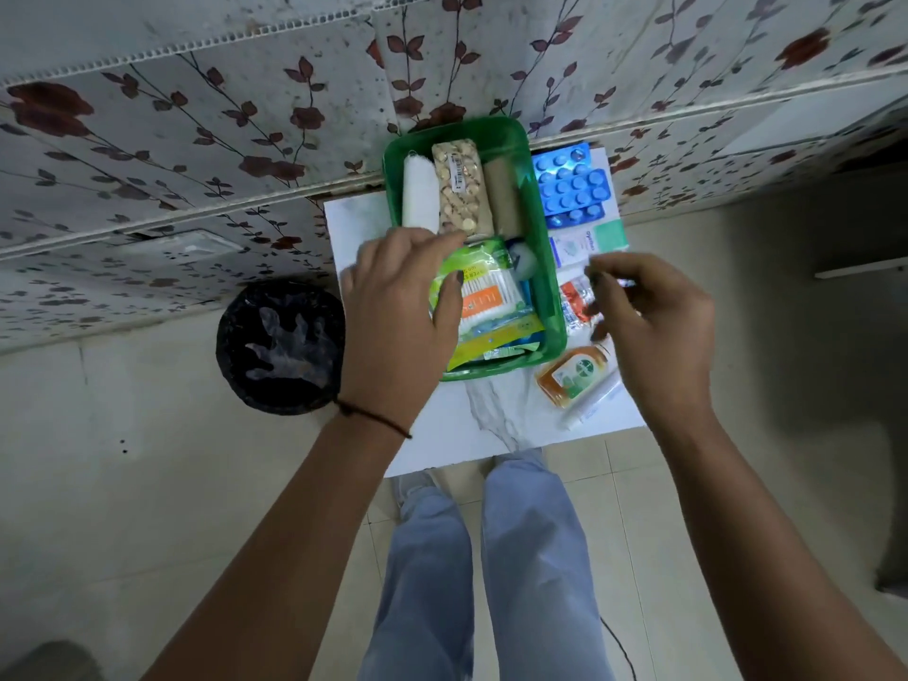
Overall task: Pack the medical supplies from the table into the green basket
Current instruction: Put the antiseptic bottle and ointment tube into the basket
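Here the left hand (pixel 398 307) overlaps the green basket (pixel 545 267) rim

My arms are bare to above the elbows, with no sleeves. A thin black cord bracelet (pixel 373 419) circles the wrist of my left hand (pixel 400 307). I wear loose pale blue trousers (pixel 484 572) and light shoes (pixel 415 484).

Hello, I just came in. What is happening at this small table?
A person is packing medical supplies into a green basket on a small white table. The left hand rests on a pack of cotton swabs in the basket, beside a white bandage roll and a tablet strip. The right hand reaches over small sachets. Blue blister packs, an antiseptic bottle and a tube still lie outside.
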